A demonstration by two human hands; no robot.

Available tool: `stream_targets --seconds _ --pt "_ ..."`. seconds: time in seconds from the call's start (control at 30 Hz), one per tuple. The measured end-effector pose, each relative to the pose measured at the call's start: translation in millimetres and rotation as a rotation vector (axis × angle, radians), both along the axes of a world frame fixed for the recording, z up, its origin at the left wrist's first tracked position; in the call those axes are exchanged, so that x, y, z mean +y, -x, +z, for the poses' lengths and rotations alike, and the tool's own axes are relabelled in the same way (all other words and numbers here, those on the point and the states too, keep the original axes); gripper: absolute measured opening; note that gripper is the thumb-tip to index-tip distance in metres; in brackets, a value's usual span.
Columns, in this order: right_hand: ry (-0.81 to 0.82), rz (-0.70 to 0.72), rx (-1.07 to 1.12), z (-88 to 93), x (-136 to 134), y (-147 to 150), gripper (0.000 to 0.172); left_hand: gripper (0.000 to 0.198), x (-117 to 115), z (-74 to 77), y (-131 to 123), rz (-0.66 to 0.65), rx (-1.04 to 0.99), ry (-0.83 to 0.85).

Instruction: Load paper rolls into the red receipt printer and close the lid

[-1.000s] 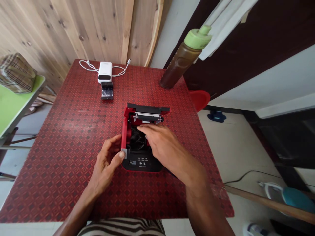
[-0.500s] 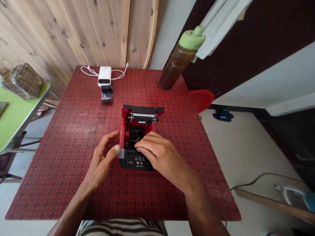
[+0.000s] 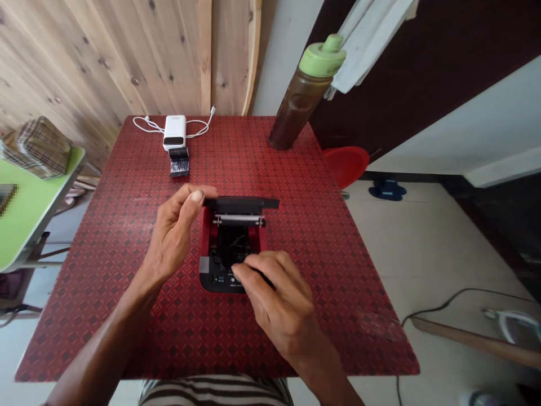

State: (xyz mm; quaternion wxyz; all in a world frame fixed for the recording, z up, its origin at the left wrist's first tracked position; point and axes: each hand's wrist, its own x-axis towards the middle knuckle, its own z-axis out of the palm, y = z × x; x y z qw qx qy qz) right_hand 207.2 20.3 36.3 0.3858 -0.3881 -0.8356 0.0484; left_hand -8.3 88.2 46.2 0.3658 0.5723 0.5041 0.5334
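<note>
A small red and black printer [image 3: 203, 239] stands on the table with its lid [image 3: 240, 204] raised and tilted partly over the compartment. My left hand [image 3: 180, 225] grips the lid's left corner, the thumb in front and the fingers behind. Dark, shiny material fills the compartment, and a black strip [image 3: 231, 245] runs from it towards the front edge. My right hand [image 3: 281, 293] pinches the strip's front end above the button panel [image 3: 222, 279], covering the panel's right side. The exact hold of the fingertips is partly hidden.
A white power bank [image 3: 174, 131] with a white cable [image 3: 198, 132] lies at the back left, a crumpled black strip piece [image 3: 180, 163] before it. A tall brown bottle [image 3: 296, 104] with a green lid stands at the back right corner of the red table [image 3: 321, 237].
My left hand has moved up from beside the printer to its lid, which has tipped forward and down. My right hand has drawn towards me, bringing the black strip over the front edge.
</note>
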Motion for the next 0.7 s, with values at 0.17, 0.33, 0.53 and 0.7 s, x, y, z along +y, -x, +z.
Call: stream_targets --seconds 0.17,0.33,0.53,0.7 --pt "-0.118 -0.027 -0.044 -15.2 -9.7 2.5 0.021 0.020 -33.7 -12.2 -7.9 0.101 -0.021 0.096" --pt "-0.126 -0.106 -0.049 -19.1 -9.9 3.2 0.021 0.073 -60.9 -32.9 -22.3 0.071 -0.390 0.404" --pt "0.002 -0.075 0.029 -17.0 -7.3 1.4 0.024 0.080 -62.7 -31.4 -26.8 0.066 -0.543 0.521" --pt "0.016 -0.106 0.014 -15.8 -7.1 2.4 0.029 0.076 -60.0 -29.5 -26.5 0.077 -0.559 0.512"
